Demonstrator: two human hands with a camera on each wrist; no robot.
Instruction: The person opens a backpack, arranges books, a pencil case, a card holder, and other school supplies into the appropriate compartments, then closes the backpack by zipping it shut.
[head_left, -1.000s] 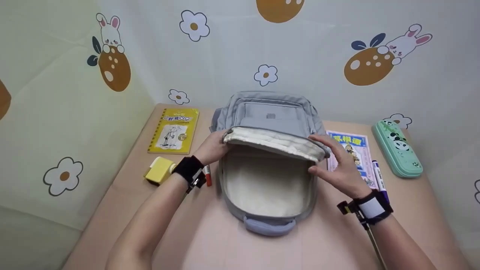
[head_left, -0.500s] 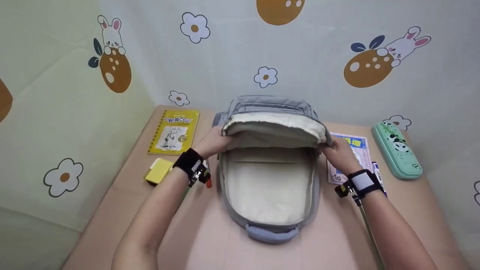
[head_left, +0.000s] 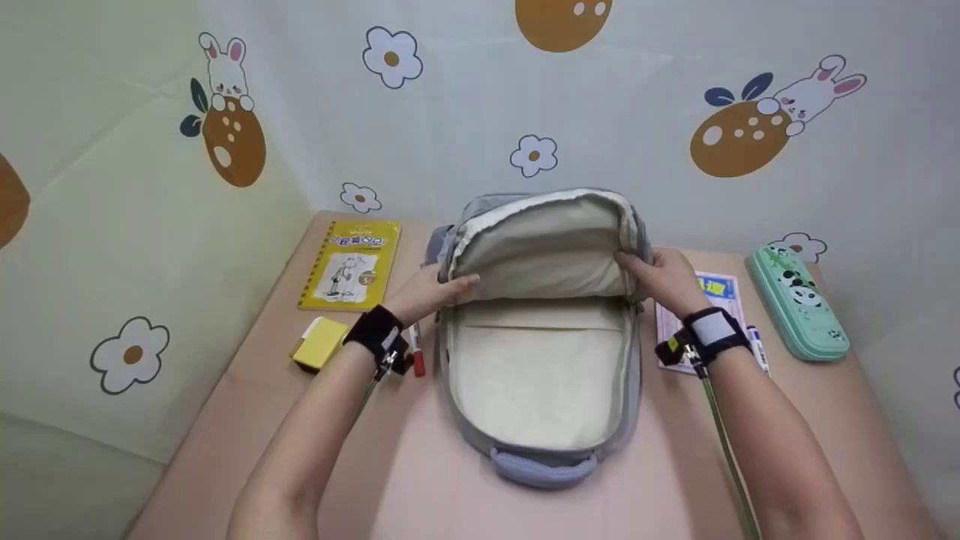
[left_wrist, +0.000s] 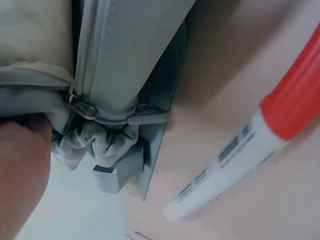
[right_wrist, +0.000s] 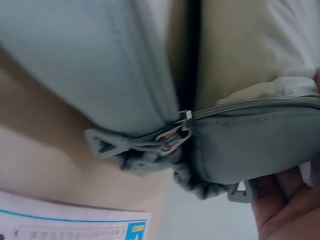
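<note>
Off-white cloth (head_left: 450,112), printed with rabbits and flowers, fills the top and left of the frame behind your peach table (head_left: 375,472). At the centre lies the grey backpack (head_left: 536,382), handle towards you, probably so its cream-lined opening faces you. Its front flap (head_left: 547,247) stands raised at the far end. Your left hand (head_left: 429,292) grips one edge of that flap, thumb on the lining; your right hand (head_left: 666,276) pinches the opposite edge. Holding both sides likely keeps it from flopping over the opening.

The green pencil case (head_left: 799,304) sits at right, the yellow notebook (head_left: 351,266) upper left, the pink booklet (head_left: 720,286) partly behind your right hand: seemingly set aside to leave the bag room. A yellow block (head_left: 321,343) and red-capped marker (head_left: 418,356) lie left of the bag, a blue-and-white marker (head_left: 758,351) right. Smallest, your wrist views show zip pulls (right_wrist: 175,140) beside the flap's fold, presumably letting it open this wide.
</note>
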